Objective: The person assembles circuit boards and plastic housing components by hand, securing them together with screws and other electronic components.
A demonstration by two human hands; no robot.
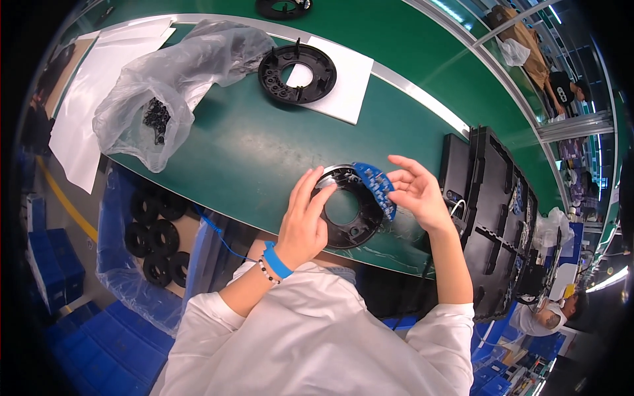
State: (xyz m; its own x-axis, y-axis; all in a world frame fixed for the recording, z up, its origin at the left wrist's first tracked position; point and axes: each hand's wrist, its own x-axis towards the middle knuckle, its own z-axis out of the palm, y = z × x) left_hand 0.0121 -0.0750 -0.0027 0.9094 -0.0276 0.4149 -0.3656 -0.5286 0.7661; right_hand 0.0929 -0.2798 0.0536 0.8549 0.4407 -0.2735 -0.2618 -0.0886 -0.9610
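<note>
green bench (231, 152) stretching beyond the black ring (347, 235); left hand (304, 221) on that ring's left side, fingers nearly straight. over its right side, blue circuit board (377, 187), edge pinched by the right hand (417, 193)! looks light, stiff, probably fragile: best held by edges only.

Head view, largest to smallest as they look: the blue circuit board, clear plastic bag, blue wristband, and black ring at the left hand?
1. Clear plastic bag
2. Black ring at the left hand, partly covered
3. Blue circuit board
4. Blue wristband, partly turned from view
</note>
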